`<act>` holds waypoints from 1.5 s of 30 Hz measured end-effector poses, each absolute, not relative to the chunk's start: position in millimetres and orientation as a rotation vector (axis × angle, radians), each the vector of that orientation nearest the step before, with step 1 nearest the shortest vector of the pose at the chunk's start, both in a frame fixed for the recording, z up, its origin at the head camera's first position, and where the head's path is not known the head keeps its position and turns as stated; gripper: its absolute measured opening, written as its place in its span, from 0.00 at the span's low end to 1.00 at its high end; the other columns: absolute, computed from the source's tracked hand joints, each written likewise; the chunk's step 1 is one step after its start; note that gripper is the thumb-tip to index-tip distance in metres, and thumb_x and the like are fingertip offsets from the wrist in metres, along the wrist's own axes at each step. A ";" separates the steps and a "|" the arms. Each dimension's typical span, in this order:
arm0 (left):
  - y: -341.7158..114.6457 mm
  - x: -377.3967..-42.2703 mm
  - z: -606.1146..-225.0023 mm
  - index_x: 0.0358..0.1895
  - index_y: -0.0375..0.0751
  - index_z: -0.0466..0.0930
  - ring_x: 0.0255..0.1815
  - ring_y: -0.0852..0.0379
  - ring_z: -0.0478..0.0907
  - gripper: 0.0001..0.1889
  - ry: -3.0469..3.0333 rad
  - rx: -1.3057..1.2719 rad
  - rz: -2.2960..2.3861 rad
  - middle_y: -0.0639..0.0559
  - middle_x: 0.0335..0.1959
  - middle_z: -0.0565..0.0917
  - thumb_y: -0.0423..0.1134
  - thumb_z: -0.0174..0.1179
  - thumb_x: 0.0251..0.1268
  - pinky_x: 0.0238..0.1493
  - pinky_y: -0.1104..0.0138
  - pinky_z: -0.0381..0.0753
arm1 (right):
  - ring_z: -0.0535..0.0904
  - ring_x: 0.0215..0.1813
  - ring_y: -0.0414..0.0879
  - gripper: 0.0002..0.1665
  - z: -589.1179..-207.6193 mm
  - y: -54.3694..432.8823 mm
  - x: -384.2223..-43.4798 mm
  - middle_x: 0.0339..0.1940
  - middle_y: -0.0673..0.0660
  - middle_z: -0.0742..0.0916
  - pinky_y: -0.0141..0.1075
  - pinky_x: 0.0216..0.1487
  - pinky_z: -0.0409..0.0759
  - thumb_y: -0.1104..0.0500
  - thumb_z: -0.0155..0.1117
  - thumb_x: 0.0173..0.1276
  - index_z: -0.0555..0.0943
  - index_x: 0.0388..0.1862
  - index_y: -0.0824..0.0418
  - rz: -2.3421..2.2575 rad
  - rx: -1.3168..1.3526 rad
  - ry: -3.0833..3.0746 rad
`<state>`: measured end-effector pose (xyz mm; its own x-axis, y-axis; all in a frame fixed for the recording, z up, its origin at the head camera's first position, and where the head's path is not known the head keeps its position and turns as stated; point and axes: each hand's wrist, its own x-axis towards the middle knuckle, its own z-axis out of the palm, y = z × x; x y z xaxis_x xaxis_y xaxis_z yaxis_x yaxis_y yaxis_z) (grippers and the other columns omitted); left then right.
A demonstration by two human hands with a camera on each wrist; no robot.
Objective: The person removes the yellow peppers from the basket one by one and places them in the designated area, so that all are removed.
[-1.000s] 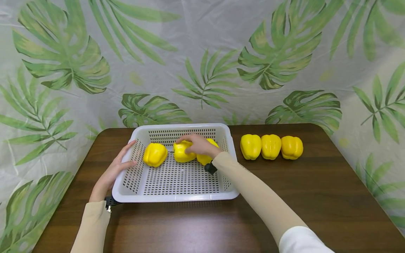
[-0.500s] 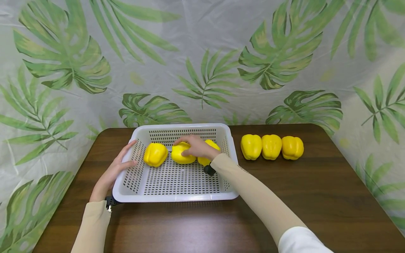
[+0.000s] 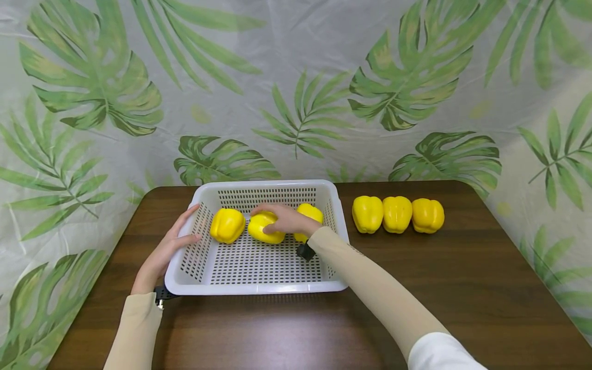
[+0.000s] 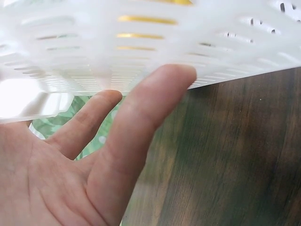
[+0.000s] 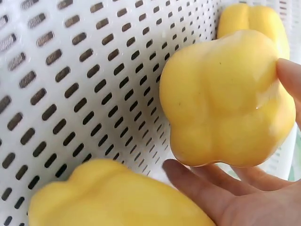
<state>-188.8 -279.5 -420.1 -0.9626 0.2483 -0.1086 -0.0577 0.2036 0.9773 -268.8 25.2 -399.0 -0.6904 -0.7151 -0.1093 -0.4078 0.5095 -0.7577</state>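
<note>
A white perforated plastic basket stands on the table. My left hand touches its left wall, thumb and fingers spread and fairly straight; in the left wrist view the thumb lies against the outside of the slotted wall. Inside, my right hand grips a yellow bell pepper, with the thumb on one side and fingers on the other in the right wrist view. To its left sits another yellow bell pepper. A third pepper is partly hidden behind my right hand.
Right of the basket, three yellow bell peppers stand in a row on the dark wooden table. A leaf-patterned cloth hangs behind the table.
My right hand and the gripped bell pepper have shifted slightly left and nearer to me. More of the right-hand pepper in the basket shows. The left hand has stayed put.
</note>
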 end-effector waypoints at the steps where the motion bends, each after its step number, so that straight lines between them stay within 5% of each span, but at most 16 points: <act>1: -279.5 -188.9 -420.1 0.77 0.62 0.40 0.61 0.26 0.61 0.40 2.238 0.182 1.833 0.37 0.75 0.43 0.36 0.51 0.68 0.43 0.43 0.78 | 0.62 0.70 0.48 0.29 -399.6 25.2 -268.7 0.69 0.51 0.71 0.48 0.67 0.60 0.66 0.62 0.65 0.73 0.66 0.55 -1.029 -0.933 2.334; 19: -278.5 -189.1 -419.6 0.77 0.60 0.39 0.62 0.26 0.60 0.39 2.218 0.196 1.850 0.37 0.75 0.43 0.35 0.50 0.69 0.45 0.43 0.77 | 0.67 0.63 0.48 0.27 -392.8 34.0 -268.0 0.64 0.52 0.75 0.46 0.60 0.66 0.66 0.61 0.63 0.74 0.63 0.57 -1.310 -0.871 2.275; 45: -278.7 -188.5 -419.5 0.77 0.57 0.39 0.61 0.26 0.60 0.39 2.281 0.217 1.804 0.35 0.75 0.43 0.35 0.50 0.68 0.44 0.44 0.78 | 0.70 0.53 0.55 0.32 -364.7 68.3 -259.2 0.65 0.57 0.66 0.44 0.47 0.73 0.58 0.63 0.65 0.68 0.68 0.46 -1.509 -0.638 2.123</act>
